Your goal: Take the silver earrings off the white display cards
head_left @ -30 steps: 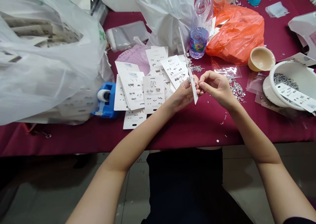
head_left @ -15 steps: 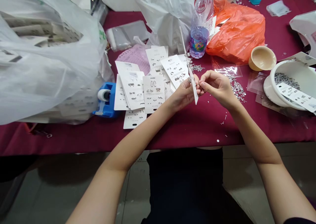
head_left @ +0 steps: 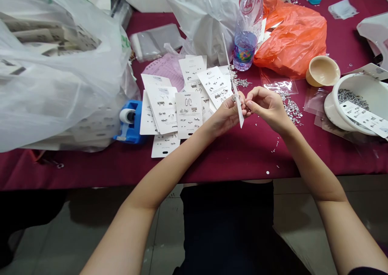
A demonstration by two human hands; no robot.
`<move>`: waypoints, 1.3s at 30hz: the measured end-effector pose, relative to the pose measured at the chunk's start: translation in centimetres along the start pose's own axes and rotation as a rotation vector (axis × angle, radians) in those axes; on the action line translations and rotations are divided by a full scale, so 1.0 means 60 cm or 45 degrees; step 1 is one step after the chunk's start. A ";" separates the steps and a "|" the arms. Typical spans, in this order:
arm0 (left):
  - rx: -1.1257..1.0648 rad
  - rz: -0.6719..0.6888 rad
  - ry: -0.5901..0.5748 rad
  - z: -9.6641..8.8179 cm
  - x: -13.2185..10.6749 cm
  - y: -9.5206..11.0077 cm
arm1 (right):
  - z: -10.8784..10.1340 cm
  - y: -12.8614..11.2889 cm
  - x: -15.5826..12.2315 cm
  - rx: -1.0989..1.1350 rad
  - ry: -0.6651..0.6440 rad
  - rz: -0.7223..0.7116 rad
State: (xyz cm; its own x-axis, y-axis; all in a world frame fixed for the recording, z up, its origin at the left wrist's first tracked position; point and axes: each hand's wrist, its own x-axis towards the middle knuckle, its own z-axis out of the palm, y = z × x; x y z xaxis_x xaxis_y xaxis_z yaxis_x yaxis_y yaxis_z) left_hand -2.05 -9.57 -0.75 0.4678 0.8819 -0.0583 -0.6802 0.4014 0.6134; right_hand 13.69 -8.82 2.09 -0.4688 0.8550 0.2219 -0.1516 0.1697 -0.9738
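Observation:
My left hand grips a white earring card, held upright and seen almost edge-on above the table. My right hand is closed in a pinch at the card's right face, its fingertips meeting those of my left hand. Whatever sits between the right fingertips is too small to make out. Left of my hands lies a spread of white cards bearing small metal earrings. Just beyond my right hand, small silver pieces are heaped on the dark red cloth.
A blue tape dispenser stands beside a large white plastic bag. Behind my hands are a water bottle and an orange bag. To the right sit a beige cup and a white bowl holding metal pieces and a card.
My hands and the card stay almost in place. At the lower left, a dark shape beneath the table edge reaches farther into view.

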 end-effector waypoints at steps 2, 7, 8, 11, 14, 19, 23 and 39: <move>-0.004 0.009 -0.011 -0.001 0.001 -0.001 | 0.000 0.000 0.000 -0.010 0.007 0.011; -0.013 0.003 -0.023 -0.001 0.001 -0.001 | 0.002 -0.004 0.000 0.015 0.004 -0.016; -0.019 0.008 -0.047 0.000 0.001 -0.001 | 0.003 -0.004 0.000 0.015 0.008 -0.015; -0.025 0.027 -0.113 0.001 0.000 -0.001 | 0.004 -0.006 0.000 0.017 0.031 0.006; -0.014 0.022 -0.102 0.001 0.000 -0.001 | 0.006 -0.004 -0.001 0.028 0.053 0.023; 0.038 0.041 -0.089 -0.006 0.000 -0.005 | 0.019 0.007 -0.005 0.036 0.153 -0.017; 0.092 0.041 -0.103 -0.010 0.001 -0.008 | 0.034 0.017 -0.010 0.042 0.290 -0.069; 0.076 0.010 -0.035 0.010 -0.006 -0.010 | 0.050 0.006 -0.027 -0.347 0.406 -0.218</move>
State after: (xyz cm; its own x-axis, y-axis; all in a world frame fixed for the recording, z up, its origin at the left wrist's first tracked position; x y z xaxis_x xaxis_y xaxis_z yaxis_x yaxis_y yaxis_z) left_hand -1.43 -10.27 -0.62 0.4785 0.8775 -0.0321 -0.6493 0.3782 0.6598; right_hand 11.77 -11.61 1.52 -0.1587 0.9044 0.3960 0.0514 0.4081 -0.9115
